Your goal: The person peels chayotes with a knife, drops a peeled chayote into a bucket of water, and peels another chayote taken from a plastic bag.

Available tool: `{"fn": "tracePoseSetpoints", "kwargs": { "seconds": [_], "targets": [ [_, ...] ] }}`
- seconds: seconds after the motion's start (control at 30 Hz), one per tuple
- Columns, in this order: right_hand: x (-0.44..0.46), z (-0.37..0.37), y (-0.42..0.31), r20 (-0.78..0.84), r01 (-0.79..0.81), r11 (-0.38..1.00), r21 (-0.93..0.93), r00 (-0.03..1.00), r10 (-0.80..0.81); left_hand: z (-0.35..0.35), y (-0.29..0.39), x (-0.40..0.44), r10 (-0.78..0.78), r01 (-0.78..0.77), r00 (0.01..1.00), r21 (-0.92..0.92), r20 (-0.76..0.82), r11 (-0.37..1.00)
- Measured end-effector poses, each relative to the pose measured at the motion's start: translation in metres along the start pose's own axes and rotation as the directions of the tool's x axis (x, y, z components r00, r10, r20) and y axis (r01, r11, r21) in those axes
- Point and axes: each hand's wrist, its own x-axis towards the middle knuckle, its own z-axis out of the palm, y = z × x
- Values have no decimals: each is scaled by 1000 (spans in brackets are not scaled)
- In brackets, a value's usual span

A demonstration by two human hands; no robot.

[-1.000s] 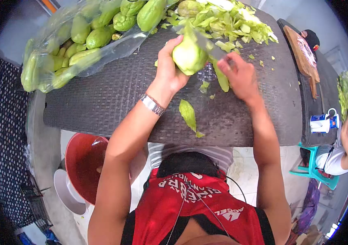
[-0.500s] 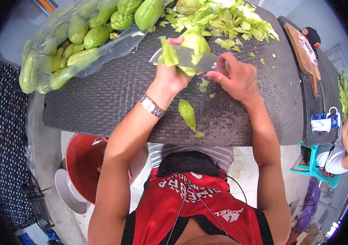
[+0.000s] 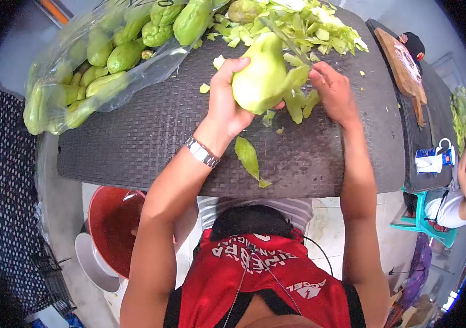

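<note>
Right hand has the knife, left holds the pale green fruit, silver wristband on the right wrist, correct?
No: the silver wristband is on the left wrist, as the head view shows. The right hand has the knife; the left hand holds the pale green fruit.

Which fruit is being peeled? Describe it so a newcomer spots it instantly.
Over the dark grey, woven-textured table, find the person's left hand, with a silver metal-link band at its wrist. It holds a pale green, pear-shaped fruit. Smooth and largely peeled, it looks paler than the unpeeled green fruits in the clear plastic bag.
</note>
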Motion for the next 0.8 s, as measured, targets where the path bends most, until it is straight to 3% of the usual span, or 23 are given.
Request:
{"fn": "tracePoseSetpoints", "kwargs": {
  "seconds": [0.07,0.2,0.33,0.4,0.53,0.63,0.8],
  "targets": [
    [-6,11,-14,-57,62,995,74,997,-58,0,-3,3,31,-32,998,-20,-47,999],
    [-18,12,-52,143,77,996,-44,987,-70,-21,-10,4,36,-37,999,-34,-27,999],
    [-19,15,-51,120,221,974,-43,969,-214,-29,-21,11,94,-116,955,-63,-280,991],
    [-17,10,-42,150,245,966,-86,961,-231,-25,-18,6,71,-76,982,-22,-177,997],
    [-7,2,-22,87,131,972,-194,989,-116,-12,-4,1,-54,55,997,18,-50,998],
    [-10,1,-31,68,106,981,-160,993,-97,-2,-2,-2,-23,26,996,38,-82,999],
    [5,-13,1,-48,-121,960,-254,992,113,-11,-6,3,-100,101,994,-29,48,994]
  ]
}}
